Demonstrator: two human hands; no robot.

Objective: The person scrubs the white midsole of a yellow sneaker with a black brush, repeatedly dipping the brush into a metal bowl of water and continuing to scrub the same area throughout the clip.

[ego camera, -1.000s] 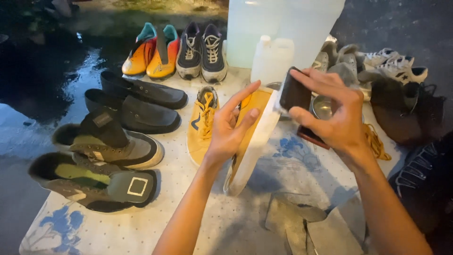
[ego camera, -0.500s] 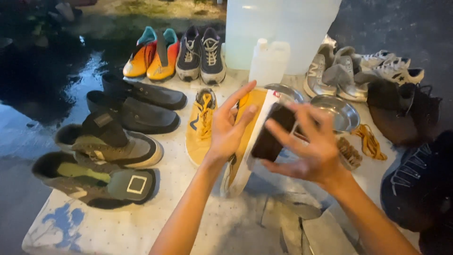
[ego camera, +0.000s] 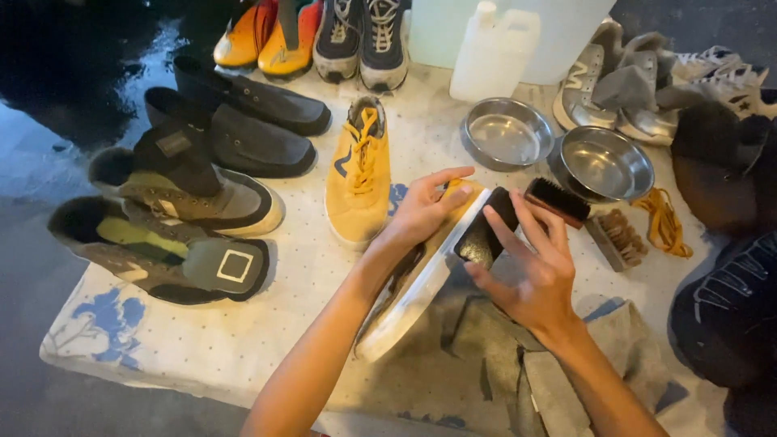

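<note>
Yellow shoe (ego camera: 421, 279) held on edge, centre of the cloth (ego camera: 202, 340), white sole turned right, toe toward the near side. Left hand (ego camera: 425, 212) wrapped over the far end of its upper, fingers curled, thumb across the top; forearm runs in from the near edge. Right hand (ego camera: 538, 271) holds a black block (ego camera: 484, 231) pressed against the sole rim, fingers spread and extended, pinched between thumb and fingers; wrist bent, forearm from near right.

Just right: black-bristled brush (ego camera: 558, 200), a brown brush (ego camera: 617, 237), yellow laces (ego camera: 665, 222). Beyond them two steel bowls (ego camera: 603, 162), then a white jug (ego camera: 494, 53). Matching yellow shoe (ego camera: 360, 174) lies flat just left. Dark shoes (ego camera: 235, 121) line the left side; orange pair (ego camera: 271, 32) at far edge.
</note>
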